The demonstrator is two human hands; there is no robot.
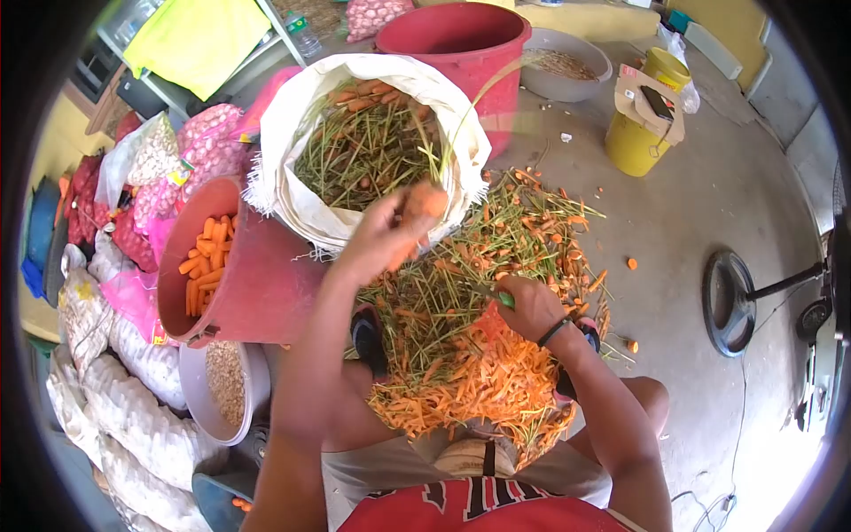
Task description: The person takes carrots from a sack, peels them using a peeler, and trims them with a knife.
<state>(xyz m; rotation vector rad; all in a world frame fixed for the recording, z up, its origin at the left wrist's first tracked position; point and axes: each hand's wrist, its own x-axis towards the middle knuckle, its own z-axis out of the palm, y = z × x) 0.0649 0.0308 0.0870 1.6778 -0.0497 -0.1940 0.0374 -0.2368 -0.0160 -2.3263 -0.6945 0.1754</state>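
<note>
My left hand (381, 232) is closed around a carrot (425, 202) with long green stalks, held over the front rim of a white woven sack (282, 191). Inside the sack lie carrots with leafy stalks (363, 155). In my right hand (532, 309) is a small knife with a green handle (505, 299); its blade is hard to make out. That hand is low, above a heap of orange carrot peelings (479, 381) between my legs. Cut green stalks and carrot ends (523, 222) spread over the floor beyond it.
On the left, a tilted red bucket (257, 284) holds peeled carrots (208, 257), with a pale basin (264, 390) below it. Filled sacks (146, 417) line the left side. A red tub (456, 53), grey basin (581, 93) and yellow bucket (629, 146) stand behind. At right is a round black base (729, 301).
</note>
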